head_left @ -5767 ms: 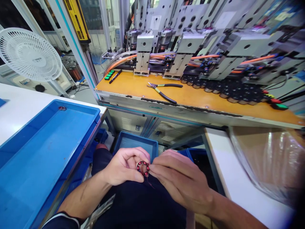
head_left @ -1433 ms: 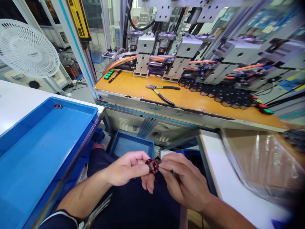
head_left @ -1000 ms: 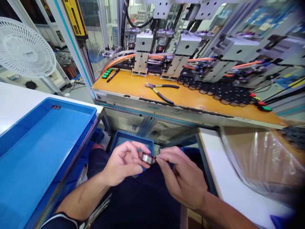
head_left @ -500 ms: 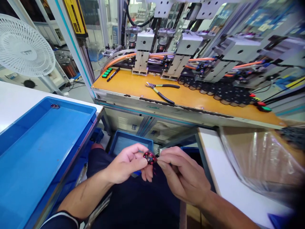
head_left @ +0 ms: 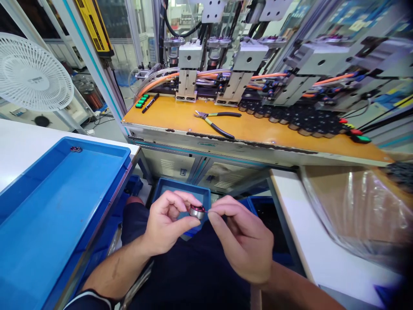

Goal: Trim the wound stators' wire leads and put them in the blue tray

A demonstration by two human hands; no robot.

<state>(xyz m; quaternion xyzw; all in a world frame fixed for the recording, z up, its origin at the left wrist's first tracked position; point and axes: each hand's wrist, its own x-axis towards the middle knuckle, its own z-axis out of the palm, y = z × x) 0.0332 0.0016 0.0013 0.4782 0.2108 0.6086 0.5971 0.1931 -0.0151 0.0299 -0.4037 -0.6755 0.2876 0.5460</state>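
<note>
A small round motor stator (head_left: 197, 211), with a silvery side and dark red winding on its upper face, sits between the thumb and fingers of my left hand (head_left: 169, 221). My right hand (head_left: 243, 234) is pinched just to the right of it. A thin wire seems to run from the stator's edge to those right fingertips; its end is hidden in the pinch. Both hands are over my lap, in front of a blue bin (head_left: 180, 187) on the floor.
A large blue tray (head_left: 61, 206) lies at my left, with small stators (head_left: 75, 149) in its far corner. Cutting pliers (head_left: 216, 122), a black pen (head_left: 150, 103) and several dark round parts (head_left: 290, 116) lie on the orange bench (head_left: 174, 116) below the winding machine (head_left: 250, 56). Plastic-wrapped cardboard (head_left: 355, 206) is at right.
The stator has tilted in my left hand, so its silvery side now faces me instead of its red face. It has shifted slightly left, and my right hand's pinch stays beside it.
</note>
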